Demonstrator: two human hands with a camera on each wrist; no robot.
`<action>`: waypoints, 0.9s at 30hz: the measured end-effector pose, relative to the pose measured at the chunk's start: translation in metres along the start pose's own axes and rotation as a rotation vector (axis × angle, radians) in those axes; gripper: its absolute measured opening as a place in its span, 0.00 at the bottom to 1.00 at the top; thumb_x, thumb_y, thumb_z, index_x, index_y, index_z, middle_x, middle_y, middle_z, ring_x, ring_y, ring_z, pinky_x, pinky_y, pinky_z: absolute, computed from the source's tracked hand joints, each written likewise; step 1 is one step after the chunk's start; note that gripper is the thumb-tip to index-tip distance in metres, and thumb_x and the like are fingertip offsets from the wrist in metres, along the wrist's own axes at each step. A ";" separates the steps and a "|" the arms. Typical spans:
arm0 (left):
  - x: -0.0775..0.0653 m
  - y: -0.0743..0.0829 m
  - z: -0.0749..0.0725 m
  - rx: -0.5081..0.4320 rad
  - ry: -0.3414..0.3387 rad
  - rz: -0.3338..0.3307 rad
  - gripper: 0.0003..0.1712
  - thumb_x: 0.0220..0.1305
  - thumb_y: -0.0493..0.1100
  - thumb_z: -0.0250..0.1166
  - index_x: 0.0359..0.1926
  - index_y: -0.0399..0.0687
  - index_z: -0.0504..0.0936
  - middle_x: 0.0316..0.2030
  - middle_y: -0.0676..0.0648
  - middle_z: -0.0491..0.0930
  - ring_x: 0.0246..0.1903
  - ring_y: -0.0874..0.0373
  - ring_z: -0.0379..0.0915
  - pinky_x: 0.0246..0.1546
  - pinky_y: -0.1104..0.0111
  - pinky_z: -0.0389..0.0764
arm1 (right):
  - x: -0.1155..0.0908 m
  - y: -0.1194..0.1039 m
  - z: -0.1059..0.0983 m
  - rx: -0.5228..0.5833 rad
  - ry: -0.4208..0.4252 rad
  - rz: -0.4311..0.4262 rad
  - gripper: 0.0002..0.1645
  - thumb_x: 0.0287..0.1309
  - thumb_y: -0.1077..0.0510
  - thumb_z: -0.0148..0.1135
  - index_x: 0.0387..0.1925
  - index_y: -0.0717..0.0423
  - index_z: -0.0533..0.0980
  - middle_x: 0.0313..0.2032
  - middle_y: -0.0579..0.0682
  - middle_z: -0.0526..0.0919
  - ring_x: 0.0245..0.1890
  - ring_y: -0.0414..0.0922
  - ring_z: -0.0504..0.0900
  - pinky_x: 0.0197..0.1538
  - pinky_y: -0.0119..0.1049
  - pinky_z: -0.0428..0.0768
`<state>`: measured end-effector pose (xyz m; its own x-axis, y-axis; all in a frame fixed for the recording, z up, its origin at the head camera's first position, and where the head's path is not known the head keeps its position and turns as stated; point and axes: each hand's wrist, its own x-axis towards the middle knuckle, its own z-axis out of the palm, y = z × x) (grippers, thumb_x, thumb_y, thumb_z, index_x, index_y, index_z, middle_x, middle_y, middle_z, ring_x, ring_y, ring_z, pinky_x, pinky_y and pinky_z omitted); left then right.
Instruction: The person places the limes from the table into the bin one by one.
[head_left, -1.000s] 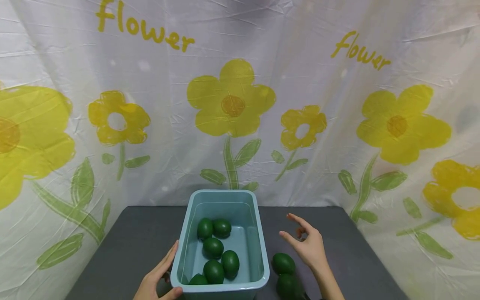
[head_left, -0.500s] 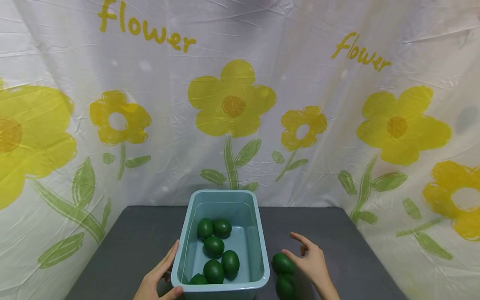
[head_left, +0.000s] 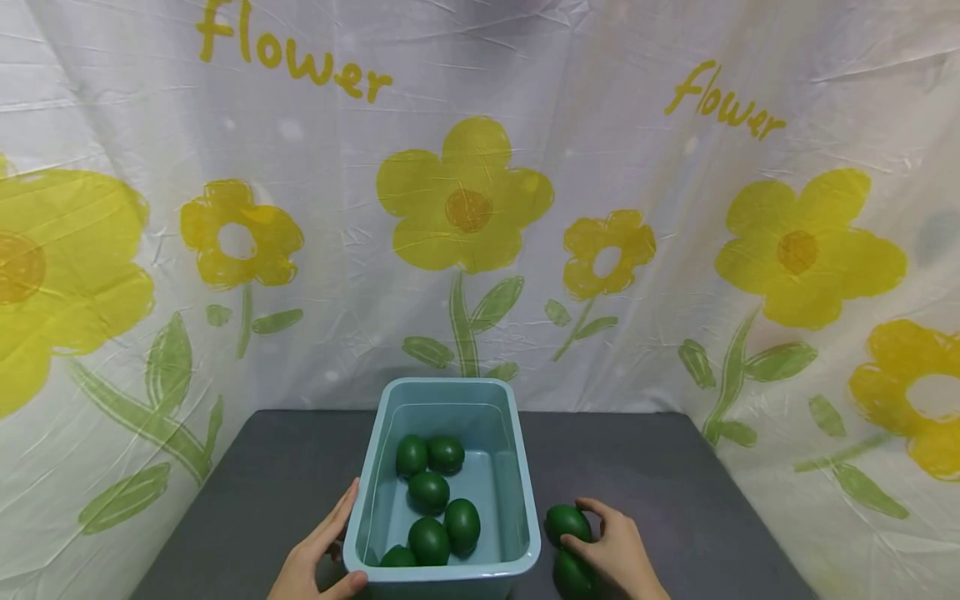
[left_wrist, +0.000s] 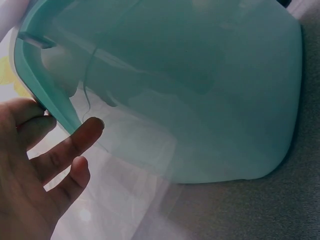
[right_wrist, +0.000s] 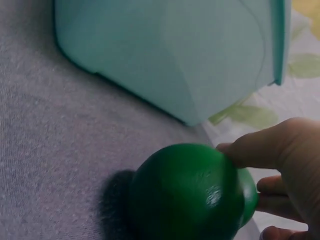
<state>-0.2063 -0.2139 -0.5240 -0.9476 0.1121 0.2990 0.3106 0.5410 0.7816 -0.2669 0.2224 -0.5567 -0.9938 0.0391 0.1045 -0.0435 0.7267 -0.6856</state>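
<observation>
A light blue plastic bin [head_left: 517,467] holds several dark green, glossy oval fruits [head_left: 429,542]. My left hand [head_left: 311,554] rests against its left side, fingers extended along the outer wall and thumb at the near left corner of the rim. In the left wrist view some fingers [left_wrist: 65,155] stand off the wall. Right of the bin, my right hand [head_left: 615,550] has thumb and index finger curled round a green fruit [head_left: 564,521] on the table. Another green fruit [head_left: 573,575] lies just nearer, partly covered by that hand; it looms large in the right wrist view.
The dark grey tabletop [head_left: 300,458] extends on both sides of the bin. Behind it hangs a white curtain [head_left: 337,333] painted with yellow flowers. The bin's tall wall [right_wrist: 165,55] stands close beside the loose fruits.
My right hand has come down and toward me from above the table, and its thumb and index finger now bracket the farther loose fruit. Left hand and bin stay put.
</observation>
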 end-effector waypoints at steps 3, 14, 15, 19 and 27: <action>0.000 0.000 0.001 -0.037 -0.009 -0.018 0.47 0.70 0.45 0.70 0.84 0.61 0.58 0.78 0.56 0.58 0.54 0.68 0.72 0.37 0.70 0.75 | 0.001 0.001 -0.001 -0.015 -0.012 0.002 0.36 0.49 0.52 0.84 0.58 0.62 0.84 0.41 0.49 0.89 0.22 0.41 0.68 0.28 0.36 0.68; -0.002 -0.003 0.002 -0.052 -0.006 -0.005 0.48 0.70 0.44 0.70 0.85 0.63 0.58 0.75 0.78 0.52 0.53 0.67 0.71 0.36 0.70 0.75 | 0.011 -0.004 -0.008 -0.083 -0.070 0.061 0.34 0.50 0.52 0.83 0.57 0.64 0.84 0.51 0.59 0.89 0.46 0.55 0.87 0.48 0.57 0.84; -0.002 -0.002 0.002 -0.051 -0.005 -0.004 0.48 0.70 0.45 0.70 0.84 0.62 0.58 0.75 0.77 0.52 0.53 0.67 0.71 0.36 0.70 0.75 | 0.012 -0.005 -0.008 -0.089 -0.077 0.069 0.34 0.50 0.52 0.83 0.57 0.64 0.84 0.50 0.59 0.89 0.45 0.55 0.87 0.47 0.57 0.84; -0.002 -0.002 0.002 -0.048 -0.004 0.002 0.48 0.70 0.44 0.70 0.85 0.58 0.58 0.75 0.76 0.53 0.53 0.67 0.72 0.36 0.70 0.76 | 0.015 -0.008 -0.010 -0.117 -0.101 0.086 0.34 0.49 0.52 0.84 0.56 0.64 0.85 0.46 0.59 0.89 0.41 0.53 0.87 0.43 0.54 0.84; -0.002 -0.003 0.001 -0.048 -0.006 0.015 0.48 0.69 0.44 0.70 0.85 0.60 0.58 0.75 0.78 0.52 0.55 0.67 0.71 0.37 0.70 0.76 | 0.019 -0.010 -0.010 -0.155 -0.081 0.058 0.31 0.46 0.52 0.86 0.51 0.64 0.87 0.43 0.57 0.90 0.40 0.51 0.86 0.42 0.52 0.84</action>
<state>-0.2056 -0.2151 -0.5279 -0.9432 0.1247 0.3080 0.3280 0.4988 0.8023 -0.2843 0.2227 -0.5404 -0.9994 0.0330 0.0052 0.0242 0.8223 -0.5685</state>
